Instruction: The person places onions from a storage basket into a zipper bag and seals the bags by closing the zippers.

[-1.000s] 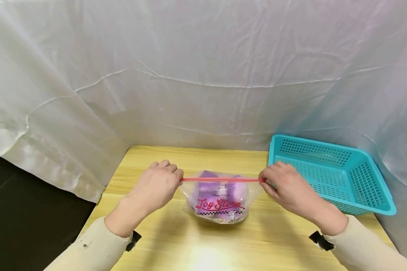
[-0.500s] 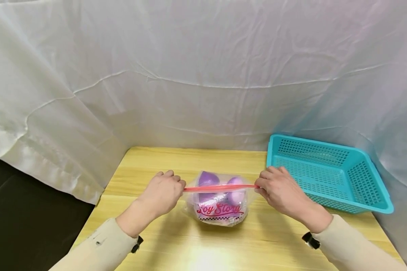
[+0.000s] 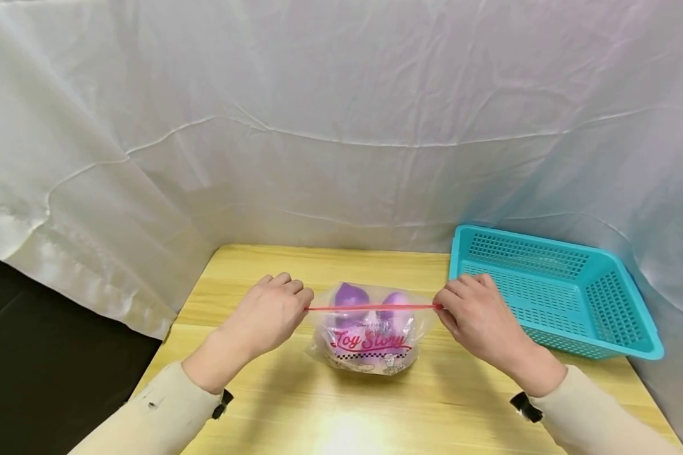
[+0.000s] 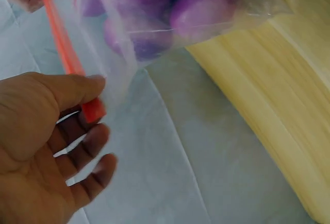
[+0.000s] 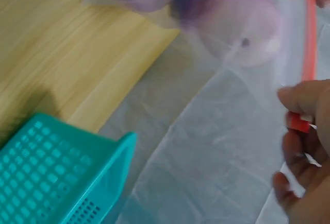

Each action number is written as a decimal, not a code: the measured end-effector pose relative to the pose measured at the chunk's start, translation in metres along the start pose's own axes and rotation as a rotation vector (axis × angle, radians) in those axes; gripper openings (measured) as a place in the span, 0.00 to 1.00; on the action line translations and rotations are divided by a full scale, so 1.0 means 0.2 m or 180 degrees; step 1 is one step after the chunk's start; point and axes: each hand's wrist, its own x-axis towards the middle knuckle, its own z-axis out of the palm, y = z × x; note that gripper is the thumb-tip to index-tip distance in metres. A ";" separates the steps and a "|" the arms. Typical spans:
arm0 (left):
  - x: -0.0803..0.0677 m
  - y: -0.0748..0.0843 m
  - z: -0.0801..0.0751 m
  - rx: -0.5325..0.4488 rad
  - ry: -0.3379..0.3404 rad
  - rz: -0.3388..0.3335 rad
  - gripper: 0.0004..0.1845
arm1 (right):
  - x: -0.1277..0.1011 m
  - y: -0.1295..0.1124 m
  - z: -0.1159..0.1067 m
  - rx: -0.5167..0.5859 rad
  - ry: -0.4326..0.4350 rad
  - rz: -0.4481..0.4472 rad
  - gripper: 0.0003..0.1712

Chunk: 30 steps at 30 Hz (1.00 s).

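Clear zip bag (image 3: 367, 332) with purple round items sits at lower centre of frame on the wooden table (image 3: 319, 404). Left hand (image 3: 267, 313) pinches one end of its red zip strip (image 3: 374, 308), right hand (image 3: 472, 313) pinches the other, pulling it taut and level, likely to line up the seal. Teal basket (image 3: 558, 291) stands at right. White cloth backdrop (image 3: 341, 126) hangs behind.

Clear zip bag (image 3: 370, 332), red seal taut, apparently purple balls inside.
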 end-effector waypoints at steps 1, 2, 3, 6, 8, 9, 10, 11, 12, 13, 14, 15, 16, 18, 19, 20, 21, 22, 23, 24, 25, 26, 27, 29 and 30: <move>0.00 0.00 0.01 0.0032 0.0078 0.0046 0.09 | -0.01 0.00 0.01 -0.0052 0.0060 -0.0034 0.04; 0.00 0.00 0.02 0.0061 0.0153 0.0089 0.08 | -0.02 0.01 0.01 -0.0102 0.0109 -0.0059 0.07; 0.00 0.00 0.02 0.0082 0.0234 0.0123 0.08 | -0.04 0.01 0.02 -0.0134 0.0148 -0.0067 0.12; -0.01 0.01 0.04 0.0100 0.0401 0.0149 0.07 | -0.08 0.01 0.02 -0.0064 0.0218 0.0139 0.15; -0.01 0.01 0.04 0.0091 0.0460 0.0122 0.06 | -0.11 0.00 0.00 0.0168 0.0175 0.0511 0.07; -0.01 0.01 0.04 0.0086 0.0476 0.0109 0.06 | -0.11 0.00 -0.01 0.0323 0.0121 0.0774 0.05; -0.01 0.01 0.04 0.0084 0.0482 0.0094 0.07 | -0.12 -0.01 -0.03 0.0520 0.0045 0.1085 0.06; -0.01 0.01 0.04 0.0082 0.0481 0.0081 0.07 | -0.13 -0.01 -0.05 0.0769 -0.0074 0.1433 0.08; -0.01 0.01 0.04 0.0080 0.0478 0.0070 0.07 | -0.13 0.00 -0.07 0.1060 -0.0196 0.1795 0.08; -0.01 0.01 0.04 0.0079 0.0470 0.0062 0.07 | -0.13 0.00 -0.09 0.1429 -0.0303 0.2165 0.09; -0.02 0.01 0.04 0.0074 0.0465 0.0052 0.07 | -0.14 0.02 -0.11 0.1815 -0.0400 0.2520 0.12; -0.02 0.01 0.04 0.0072 0.0459 0.0045 0.07 | -0.14 0.03 -0.13 0.2217 -0.0457 0.2843 0.14; -0.02 0.01 0.04 0.0072 0.0460 0.0038 0.07 | -0.15 0.05 -0.14 0.2641 -0.0475 0.3128 0.16; -0.03 0.01 0.04 0.0070 0.0471 0.0028 0.07 | -0.16 0.08 -0.14 0.3446 -0.0488 0.3540 0.17; -0.03 0.01 0.04 0.0070 0.0480 0.0026 0.07 | -0.16 0.08 -0.13 0.3793 -0.0506 0.3668 0.17; -0.03 0.01 0.04 0.0065 0.0496 0.0024 0.07 | -0.17 0.08 -0.13 0.4040 -0.0557 0.3752 0.17; -0.03 0.01 0.04 0.0069 0.0510 0.0026 0.07 | -0.17 0.07 -0.12 0.4248 -0.0611 0.3819 0.16; -0.04 0.01 0.04 0.0070 0.0529 0.0028 0.07 | -0.17 0.06 -0.12 0.4420 -0.0670 0.3878 0.16; -0.04 0.02 0.05 0.0072 0.0549 0.0028 0.07 | -0.17 0.05 -0.11 0.4549 -0.0739 0.3914 0.17; -0.04 0.02 0.05 0.0068 0.0555 0.0028 0.06 | -0.17 0.03 -0.11 0.4643 -0.0802 0.3935 0.17; -0.04 0.02 0.05 0.0065 0.0563 0.0028 0.06 | -0.16 0.02 -0.10 0.4718 -0.0847 0.3952 0.18; -0.04 0.02 0.05 0.0056 0.0567 0.0026 0.06 | -0.16 0.01 -0.10 0.4778 -0.0877 0.3975 0.19; -0.04 0.02 0.05 0.0053 0.0568 0.0027 0.05 | -0.15 0.00 -0.09 0.4835 -0.0904 0.3991 0.19; -0.04 0.02 0.05 0.0033 0.0563 0.0028 0.05 | -0.13 -0.01 -0.09 0.4941 -0.0933 0.4011 0.19; -0.04 0.02 0.05 0.0018 0.0560 0.0030 0.05 | -0.13 -0.01 -0.08 0.4993 -0.0959 0.4006 0.18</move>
